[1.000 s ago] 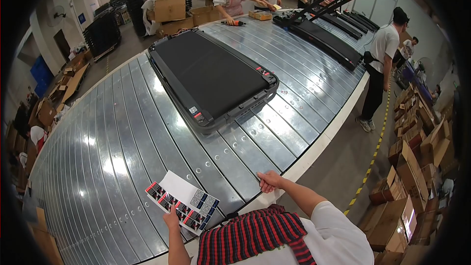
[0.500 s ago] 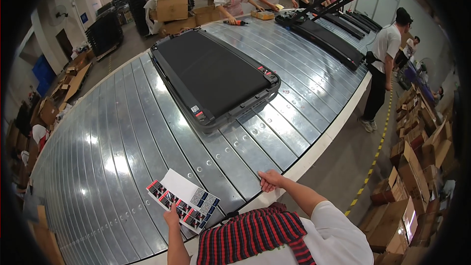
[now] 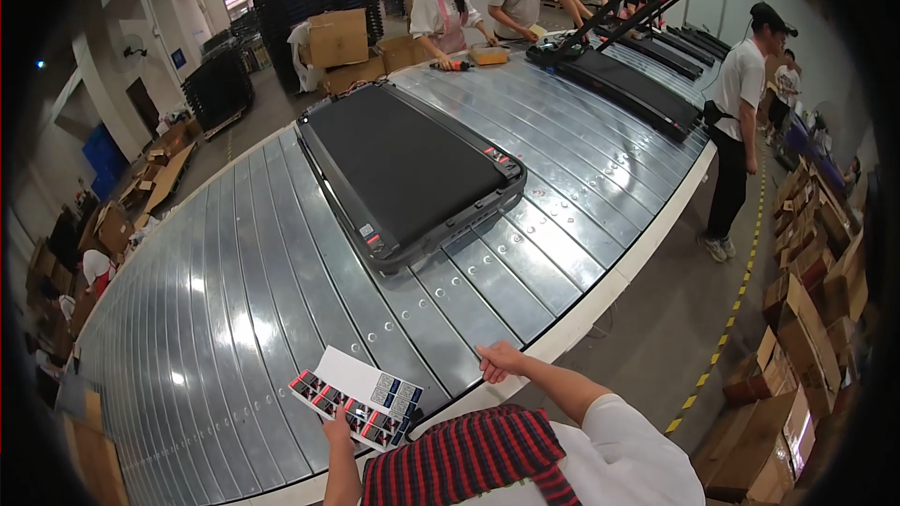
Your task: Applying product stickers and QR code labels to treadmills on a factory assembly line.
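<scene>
My left hand [image 3: 338, 429] is closed on the lower edge of several sticker sheets [image 3: 361, 400], printed red, black and blue, with a blank white sheet over part of them. Over the conveyor's near edge, my right hand [image 3: 501, 362] is curled closed, thumb side up. Whether anything is inside its fingers is hidden. Both hands are apart from the black treadmill deck [image 3: 403, 169], which lies flat farther up the conveyor. Small labels [image 3: 370, 236] show on its near corners.
The slatted metal conveyor [image 3: 225, 319] curves away ahead. Beyond the deck is a treadmill with raised handrails [image 3: 619, 75]. Co-workers stand at the far side, one with a power tool [image 3: 453, 66]. Another person [image 3: 741, 103] stands at the right. Cardboard boxes [image 3: 797, 347] crowd the right edge.
The view has tilted up slightly, so the deck and far people appear lower in the picture. My right hand has shifted a little left and down. My left hand keeps its hold on the sheets.
</scene>
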The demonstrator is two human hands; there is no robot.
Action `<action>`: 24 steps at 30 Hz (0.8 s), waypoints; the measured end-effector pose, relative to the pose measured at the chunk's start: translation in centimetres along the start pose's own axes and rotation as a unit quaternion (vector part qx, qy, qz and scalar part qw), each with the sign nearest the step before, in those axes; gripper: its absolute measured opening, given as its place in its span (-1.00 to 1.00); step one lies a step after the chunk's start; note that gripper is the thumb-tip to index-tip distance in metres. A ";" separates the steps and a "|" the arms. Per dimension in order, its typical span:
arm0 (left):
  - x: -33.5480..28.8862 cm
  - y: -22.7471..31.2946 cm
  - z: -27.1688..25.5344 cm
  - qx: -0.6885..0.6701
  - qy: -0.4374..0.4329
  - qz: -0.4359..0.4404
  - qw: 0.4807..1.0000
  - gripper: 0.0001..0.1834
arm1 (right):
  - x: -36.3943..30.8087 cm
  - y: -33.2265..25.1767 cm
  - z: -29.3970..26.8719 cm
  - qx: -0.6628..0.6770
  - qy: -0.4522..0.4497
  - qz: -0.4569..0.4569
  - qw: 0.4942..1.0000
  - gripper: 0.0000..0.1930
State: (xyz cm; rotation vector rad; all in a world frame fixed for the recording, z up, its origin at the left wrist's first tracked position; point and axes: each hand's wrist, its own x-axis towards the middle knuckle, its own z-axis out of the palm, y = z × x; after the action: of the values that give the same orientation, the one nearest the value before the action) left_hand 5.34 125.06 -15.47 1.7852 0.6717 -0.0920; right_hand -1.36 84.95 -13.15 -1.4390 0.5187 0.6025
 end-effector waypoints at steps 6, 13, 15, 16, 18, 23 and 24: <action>-5.6 2.5 1.6 -0.010 -0.004 -0.060 0.998 -0.48 | 0.1 0.9 -0.4 0.002 -0.014 -0.008 1.000 -0.41; -4.9 -2.1 -1.1 -0.054 0.009 -0.050 0.997 -0.48 | 0.7 0.5 -0.3 0.008 -0.028 0.014 0.999 -0.43; -5.0 -4.0 -1.5 -0.067 0.007 -0.061 0.996 -0.48 | 0.8 0.5 -0.4 0.013 -0.029 0.034 0.999 -0.43; -5.8 -4.1 -1.4 -0.042 0.013 -0.074 0.996 -0.49 | 0.6 0.5 -0.6 0.018 -0.026 0.032 0.999 -0.44; -6.6 -5.4 -1.1 -0.097 0.022 -0.060 0.993 -0.52 | 0.3 0.5 -0.5 0.027 -0.030 0.019 0.999 -0.45; -5.3 -7.0 -1.9 -0.116 0.025 -0.072 0.990 -0.52 | 0.9 0.7 -0.3 0.028 -0.051 0.017 0.998 -0.45; -5.2 -6.8 -1.8 -0.120 0.022 -0.071 0.990 -0.53 | 1.2 0.5 -0.6 0.034 -0.057 0.015 0.998 -0.45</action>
State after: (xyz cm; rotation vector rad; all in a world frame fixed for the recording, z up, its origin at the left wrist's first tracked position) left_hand -2.74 125.80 -18.63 1.5112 0.8063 -0.0653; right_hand -0.80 84.48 -14.37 -1.3271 0.4675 0.6804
